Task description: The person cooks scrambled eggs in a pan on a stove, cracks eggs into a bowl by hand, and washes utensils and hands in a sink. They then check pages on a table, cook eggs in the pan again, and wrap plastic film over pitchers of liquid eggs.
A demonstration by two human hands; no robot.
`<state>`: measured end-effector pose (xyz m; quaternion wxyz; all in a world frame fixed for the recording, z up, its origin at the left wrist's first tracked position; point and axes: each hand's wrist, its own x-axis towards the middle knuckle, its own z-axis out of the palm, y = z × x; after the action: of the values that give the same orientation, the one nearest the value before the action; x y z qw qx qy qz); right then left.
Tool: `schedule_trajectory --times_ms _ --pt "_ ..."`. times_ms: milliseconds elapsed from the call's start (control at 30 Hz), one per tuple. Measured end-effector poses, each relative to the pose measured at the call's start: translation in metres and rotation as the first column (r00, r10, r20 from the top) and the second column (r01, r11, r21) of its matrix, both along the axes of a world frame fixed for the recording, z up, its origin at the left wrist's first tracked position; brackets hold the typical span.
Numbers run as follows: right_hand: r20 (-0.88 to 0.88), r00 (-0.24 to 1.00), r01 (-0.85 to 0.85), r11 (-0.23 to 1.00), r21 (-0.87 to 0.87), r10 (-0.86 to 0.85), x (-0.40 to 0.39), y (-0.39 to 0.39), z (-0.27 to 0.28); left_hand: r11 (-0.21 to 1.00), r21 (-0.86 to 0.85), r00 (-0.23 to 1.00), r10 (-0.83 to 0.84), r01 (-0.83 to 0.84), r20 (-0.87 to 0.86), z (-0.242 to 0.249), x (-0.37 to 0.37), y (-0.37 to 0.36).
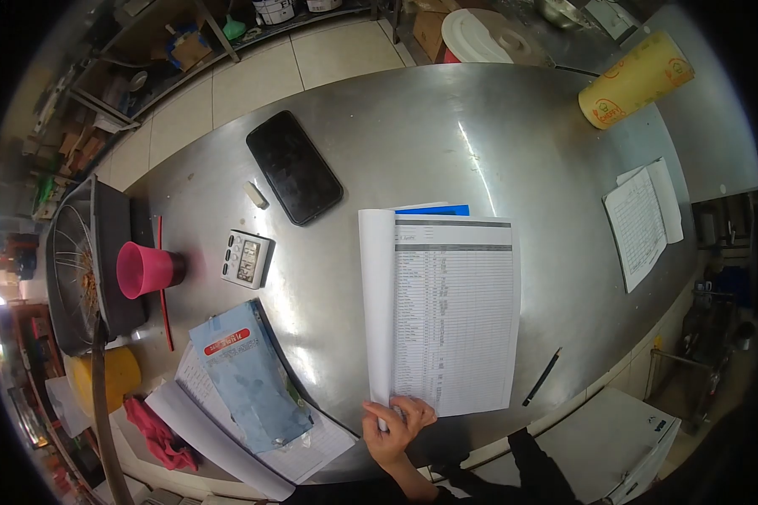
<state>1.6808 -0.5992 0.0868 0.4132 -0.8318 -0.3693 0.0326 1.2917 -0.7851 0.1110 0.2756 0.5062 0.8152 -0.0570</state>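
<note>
A stapled stack of printed table sheets [455, 311] lies in the middle of the steel table [413, 126], its front pages folded over to the left [377, 295]. My left hand [393, 427] comes up from the near edge and pinches the stack's bottom left corner, fingers on top of the paper. My right hand is out of view; only a dark sleeve [531, 467] shows at the bottom. A black pen [541, 377] lies just right of the stack. A blue sheet edge [440, 209] peeks out above the stack.
A black phone [295, 167], a small white eraser [255, 194] and a digital timer [247, 258] lie at the left. A pink cup [143, 269], a fan [80, 269], a blue pouch on papers [248, 379] and a red cloth [160, 433] crowd the left edge. A yellow roll [636, 80] and more sheets [640, 223] are at the right.
</note>
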Motion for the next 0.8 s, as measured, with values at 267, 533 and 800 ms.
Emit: schedule_trajectory --times_ms 267,533,800 --pt "0.022 1.000 0.001 1.000 0.000 -0.001 0.001 0.001 0.001 1.000 0.001 1.000 0.010 -0.010 0.005 -0.002 -0.002 -0.003" --pt "0.046 0.998 0.035 0.999 -0.001 -0.035 0.002 0.004 0.003 0.999 0.048 0.999 -0.018 0.016 0.043 -0.010 -0.015 0.005" --pt "0.105 0.993 0.055 0.995 0.081 -0.063 0.001 0.006 0.005 0.985 0.167 0.982 -0.060 0.030 0.179 -0.025 -0.047 0.016"
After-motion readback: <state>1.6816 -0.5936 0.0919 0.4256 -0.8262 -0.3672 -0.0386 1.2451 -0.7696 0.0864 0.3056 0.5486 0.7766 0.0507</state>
